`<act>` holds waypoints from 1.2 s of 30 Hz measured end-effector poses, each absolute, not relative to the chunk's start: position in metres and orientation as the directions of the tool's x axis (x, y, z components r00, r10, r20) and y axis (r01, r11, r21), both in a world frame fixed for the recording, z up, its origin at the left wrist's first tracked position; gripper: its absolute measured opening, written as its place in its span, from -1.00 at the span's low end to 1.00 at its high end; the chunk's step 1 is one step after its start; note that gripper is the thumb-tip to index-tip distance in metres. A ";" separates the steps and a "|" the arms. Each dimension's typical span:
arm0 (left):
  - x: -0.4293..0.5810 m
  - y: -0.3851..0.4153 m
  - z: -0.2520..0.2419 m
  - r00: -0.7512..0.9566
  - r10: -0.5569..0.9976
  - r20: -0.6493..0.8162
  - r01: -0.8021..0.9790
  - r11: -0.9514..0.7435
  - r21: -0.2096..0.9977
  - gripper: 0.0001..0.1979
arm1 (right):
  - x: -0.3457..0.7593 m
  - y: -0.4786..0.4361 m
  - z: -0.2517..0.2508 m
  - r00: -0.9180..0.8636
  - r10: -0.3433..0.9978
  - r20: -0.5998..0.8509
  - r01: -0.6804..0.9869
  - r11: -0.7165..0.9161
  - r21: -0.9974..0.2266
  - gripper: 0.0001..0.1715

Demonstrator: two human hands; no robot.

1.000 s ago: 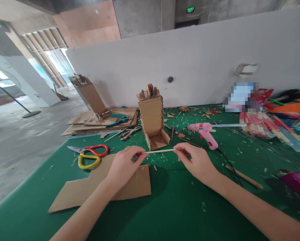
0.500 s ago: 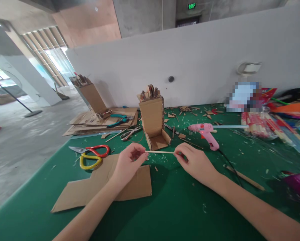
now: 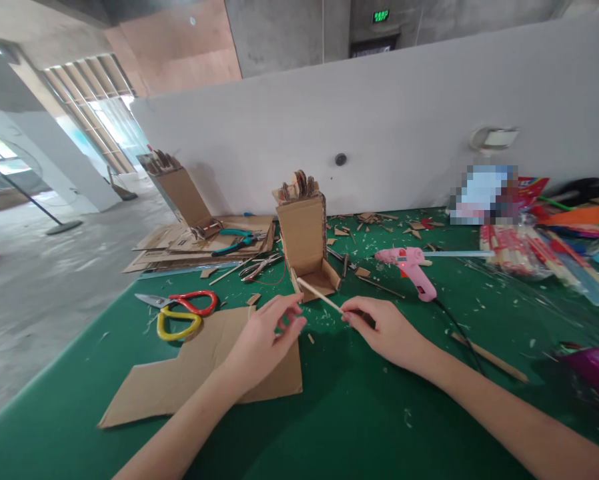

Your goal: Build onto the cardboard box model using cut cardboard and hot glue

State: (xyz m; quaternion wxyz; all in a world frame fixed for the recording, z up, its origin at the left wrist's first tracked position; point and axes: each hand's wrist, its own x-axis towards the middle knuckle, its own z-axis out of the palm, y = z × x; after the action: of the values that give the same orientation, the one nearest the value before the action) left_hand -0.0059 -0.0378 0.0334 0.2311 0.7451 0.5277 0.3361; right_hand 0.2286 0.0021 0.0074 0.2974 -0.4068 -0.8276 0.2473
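Observation:
A thin wooden stick (image 3: 320, 295) slants up and left from the fingertips of my right hand (image 3: 379, 327), which pinches its lower end. Its far end lies in front of the open base of a cardboard model (image 3: 302, 233) that stands upright. My left hand (image 3: 267, 337) is above a cut cardboard sheet (image 3: 204, 353), thumb and fingers apart, with nothing between them. The stick's upper end is near its fingertips, apart from them.
Red-and-yellow scissors (image 3: 179, 310) lie at the left. A pink glue gun (image 3: 412, 267) with its cable is at the right. Behind are teal pliers (image 3: 237, 241), another cardboard model (image 3: 184, 197) and scraps. Bagged sticks (image 3: 514, 250) lie at the far right.
My left hand has let go of the stick and opened. The stick, level between both hands before, now tilts with its left end up, held only by my right hand.

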 end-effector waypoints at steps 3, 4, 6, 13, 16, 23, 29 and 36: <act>0.008 -0.039 0.030 0.257 0.948 0.188 0.478 -0.294 0.828 -0.74 | 0.225 -0.008 0.012 -0.621 0.730 0.284 0.470 0.638 -0.610 -0.78; 0.011 -0.040 0.029 0.260 0.947 0.189 0.423 -0.288 0.859 -0.76 | 0.224 -0.011 0.013 -0.654 0.703 0.278 0.457 0.661 -0.595 -0.77; 0.014 -0.041 0.029 0.237 0.951 0.198 0.341 -0.272 0.900 -0.76 | 0.222 -0.015 0.014 -0.689 0.675 0.262 0.456 0.686 -0.568 -0.75; 0.007 -0.038 0.040 0.057 0.987 0.152 0.317 -0.162 0.935 -0.74 | 0.233 -0.002 0.015 -0.619 0.686 0.383 0.725 0.686 -0.056 -0.68; 0.007 -0.039 0.042 0.083 0.992 0.098 0.353 -0.121 0.928 -0.74 | 0.242 0.007 0.014 -0.546 0.748 0.378 0.835 0.524 0.169 -0.72; 0.001 -0.041 0.033 0.279 0.943 0.183 0.814 -0.333 0.476 -0.69 | 0.250 0.013 0.004 -0.487 0.811 0.323 0.868 0.409 0.281 -0.65; 0.000 -0.034 0.022 0.473 0.865 0.169 0.843 -0.499 0.200 -0.67 | 0.251 0.016 0.003 -0.534 0.779 0.329 0.845 0.470 0.257 -0.68; 0.016 -0.019 0.028 0.541 0.823 0.175 0.827 -0.558 0.069 -0.72 | 0.253 0.015 0.003 -0.531 0.776 0.341 0.846 0.506 0.166 -0.73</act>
State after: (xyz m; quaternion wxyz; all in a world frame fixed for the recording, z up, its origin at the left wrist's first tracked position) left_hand 0.0164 -0.0185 0.0278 -0.0111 0.8776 0.4700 0.0937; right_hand 0.2528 0.0148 0.0027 0.1117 -0.4714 -0.8605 -0.1579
